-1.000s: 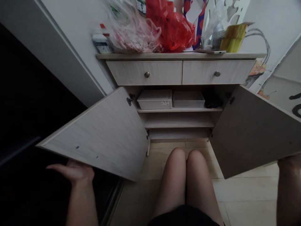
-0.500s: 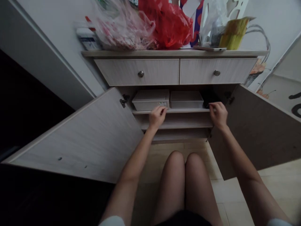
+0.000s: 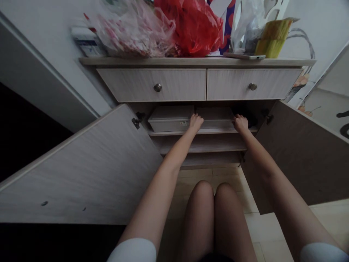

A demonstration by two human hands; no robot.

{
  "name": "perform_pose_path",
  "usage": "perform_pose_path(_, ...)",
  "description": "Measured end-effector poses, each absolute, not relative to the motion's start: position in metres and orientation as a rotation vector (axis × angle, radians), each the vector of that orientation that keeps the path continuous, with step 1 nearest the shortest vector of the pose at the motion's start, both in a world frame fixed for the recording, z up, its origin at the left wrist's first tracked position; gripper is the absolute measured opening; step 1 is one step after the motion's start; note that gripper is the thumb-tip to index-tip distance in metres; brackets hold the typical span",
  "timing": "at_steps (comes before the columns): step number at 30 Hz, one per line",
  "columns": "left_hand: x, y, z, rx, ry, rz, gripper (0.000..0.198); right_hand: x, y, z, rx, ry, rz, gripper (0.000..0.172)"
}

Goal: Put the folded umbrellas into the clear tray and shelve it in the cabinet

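On the cabinet's upper shelf sits a pale, shallow storage box [image 3: 214,118]. My left hand [image 3: 195,122] is at its left side, with the fingers curled over that edge. At the opposite side my right hand [image 3: 240,123] is closed at the box's right edge. My fingertips are partly hidden behind the hands. A wider lidded box [image 3: 170,123] with a small label on its front stands just left of my left hand. Something black [image 3: 247,114], too dark to make out, lies behind my right hand.
The left cabinet door [image 3: 89,171] and right cabinet door [image 3: 302,156] stand wide open beside my arms. Two lower shelves [image 3: 215,143] lie below. On top are a red plastic bag [image 3: 191,29], a clear bag [image 3: 133,32], a white bottle [image 3: 88,42] and a yellow packet [image 3: 274,38].
Both hands have reached forward and come closer together, from in front of the shelf to the two sides of the shallow box. The view has moved slightly nearer the cabinet.
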State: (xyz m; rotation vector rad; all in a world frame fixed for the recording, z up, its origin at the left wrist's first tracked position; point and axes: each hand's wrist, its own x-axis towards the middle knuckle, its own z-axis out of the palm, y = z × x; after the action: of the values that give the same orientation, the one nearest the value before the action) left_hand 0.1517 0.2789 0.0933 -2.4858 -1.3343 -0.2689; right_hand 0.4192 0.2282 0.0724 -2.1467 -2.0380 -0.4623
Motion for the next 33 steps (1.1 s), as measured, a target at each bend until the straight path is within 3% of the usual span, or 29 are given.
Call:
perform_pose_path(13,0.133,0.258,0.094,-2.564,-1.223,-0.415,0.029,0.428,0.193,0.087,-1.988,-2.094,-0.575,0.032)
perform_pose_path(22,0.091,0.139,0.087,-2.533,-0.989,-0.554,0.029,0.427,0.069,0.075,-1.719,-2.102,-0.73,0.024)
perform_pose_path(33,0.037,0.014,0.008,-2.627,-0.93,-0.605,0.018,0.391,-0.061,0.012,-1.548,-2.245,-0.601,0.017)
